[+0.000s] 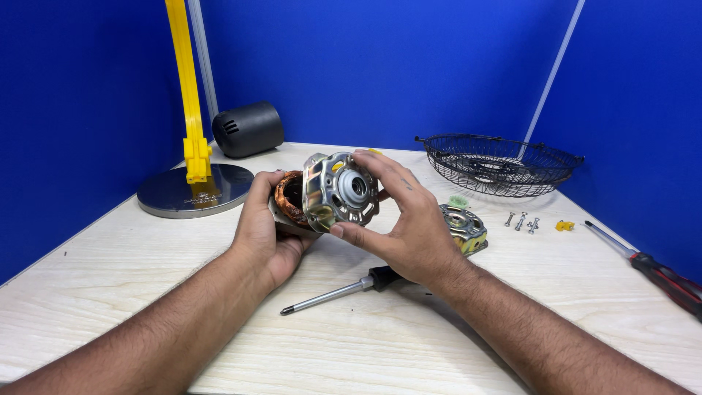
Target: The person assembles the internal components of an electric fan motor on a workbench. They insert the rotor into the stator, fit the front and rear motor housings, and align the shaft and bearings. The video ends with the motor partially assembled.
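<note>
My left hand [265, 227] cups the copper-wound stator [287, 197]; my right hand [398, 219] pinches the metal end cover [341, 192] by its rim. Likely heavy, rigid; windings fragile.

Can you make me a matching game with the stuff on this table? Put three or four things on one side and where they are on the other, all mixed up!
Things:
1. stator with copper windings
2. metal motor end cover
3. wire fan guard
4. black-handled screwdriver

Places:
A. lying on the table under the right wrist
B. far right of the table, near the blue wall
C. held in the left hand
D. held in the right hand

Pairs: 1-C, 2-D, 3-B, 4-A
</note>
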